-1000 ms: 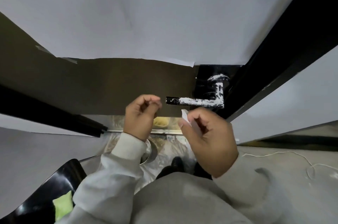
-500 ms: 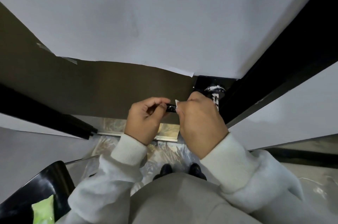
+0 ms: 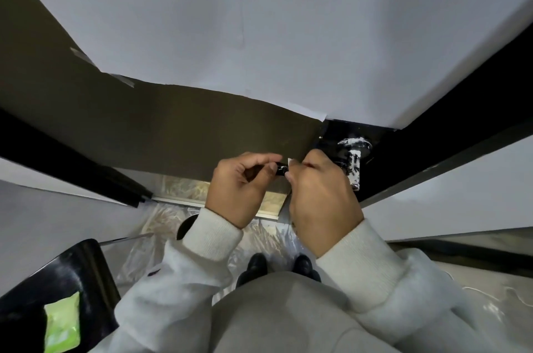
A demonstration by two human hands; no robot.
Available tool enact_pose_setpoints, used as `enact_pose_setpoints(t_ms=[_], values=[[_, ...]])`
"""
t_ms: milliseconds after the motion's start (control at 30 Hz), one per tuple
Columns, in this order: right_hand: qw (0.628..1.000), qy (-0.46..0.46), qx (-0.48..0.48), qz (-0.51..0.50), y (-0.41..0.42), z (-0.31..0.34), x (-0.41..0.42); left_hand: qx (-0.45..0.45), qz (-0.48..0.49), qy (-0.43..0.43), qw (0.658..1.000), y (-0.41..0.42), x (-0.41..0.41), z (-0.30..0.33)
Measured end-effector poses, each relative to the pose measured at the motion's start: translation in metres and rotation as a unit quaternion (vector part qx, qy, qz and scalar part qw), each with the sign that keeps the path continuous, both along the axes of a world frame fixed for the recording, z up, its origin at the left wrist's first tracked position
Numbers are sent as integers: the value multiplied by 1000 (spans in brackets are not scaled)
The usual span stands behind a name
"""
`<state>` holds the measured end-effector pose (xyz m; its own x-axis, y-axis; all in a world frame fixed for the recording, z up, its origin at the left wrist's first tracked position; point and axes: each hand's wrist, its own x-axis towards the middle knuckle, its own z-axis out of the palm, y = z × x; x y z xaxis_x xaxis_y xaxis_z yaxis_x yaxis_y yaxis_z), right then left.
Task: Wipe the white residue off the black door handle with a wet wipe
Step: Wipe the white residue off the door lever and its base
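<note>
The black door handle (image 3: 354, 163) sticks out from the door's right edge, its neck and round base streaked with white residue. My right hand (image 3: 320, 197) is closed over the lever with a white wet wipe (image 3: 290, 161) pinched in its fingers; only a small corner of the wipe shows. My left hand (image 3: 240, 188) pinches the free tip of the lever (image 3: 281, 170) between thumb and fingers. Most of the lever is hidden under my right hand.
The door (image 3: 161, 127) is brown, with white paper (image 3: 259, 35) taped over its upper part, and a black frame (image 3: 461, 110) runs on the right. A black chair (image 3: 57, 289) with a green packet (image 3: 62, 324) stands at lower left. Plastic sheeting (image 3: 259, 240) covers the floor by my shoes.
Both hands rose to the handle. My right hand, earlier below the lever with the wipe, now covers it; my left hand now pinches the lever's tip.
</note>
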<state>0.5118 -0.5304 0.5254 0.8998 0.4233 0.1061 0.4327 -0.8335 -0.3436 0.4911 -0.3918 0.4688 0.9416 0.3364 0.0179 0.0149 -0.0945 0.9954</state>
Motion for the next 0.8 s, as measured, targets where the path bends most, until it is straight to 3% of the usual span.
enact_pose_setpoints(t_ms=[567, 700, 800], values=[[997, 2, 76, -23, 9, -22, -9, 23, -53, 15, 998, 13, 0, 5], [990, 25, 134, -32, 11, -22, -12, -16, -66, 21, 997, 19, -1, 9], [993, 28, 107, -30, 14, -24, -10, -40, -66, 34, 996, 21, 0, 10]])
